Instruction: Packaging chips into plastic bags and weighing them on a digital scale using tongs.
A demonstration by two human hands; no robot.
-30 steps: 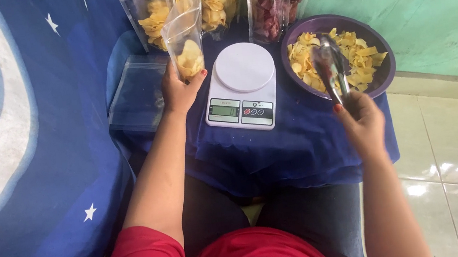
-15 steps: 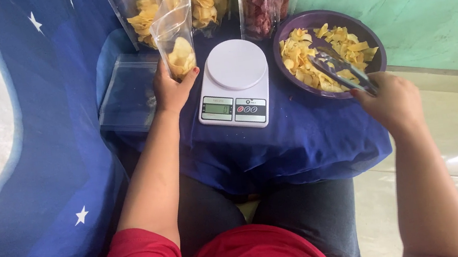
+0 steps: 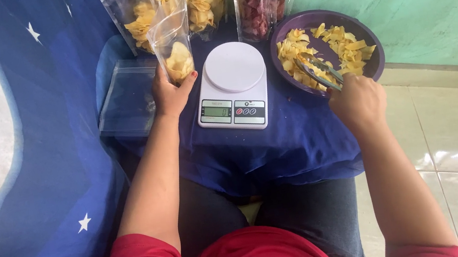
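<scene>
On blue cloth, one scale (image 3: 233,86), left hand (image 3: 170,92) gripping one chip bag (image 3: 173,47), right hand (image 3: 358,101) clamping one pair of tongs (image 3: 319,72), one purple bowl (image 3: 368,37)

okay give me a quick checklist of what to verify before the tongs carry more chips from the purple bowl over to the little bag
1. Left hand holds the clear bag upright: ok.
2. Bag mouth open wide enough: cannot tell.
3. Right hand grips the metal tongs, tips down among the yellow chips: ok.
4. Chips left in the purple bowl: ok.
5. White kitchen scale platform bare, display lit: ok.
6. Path from bowl across the scale to the bag unobstructed: ok.
</scene>
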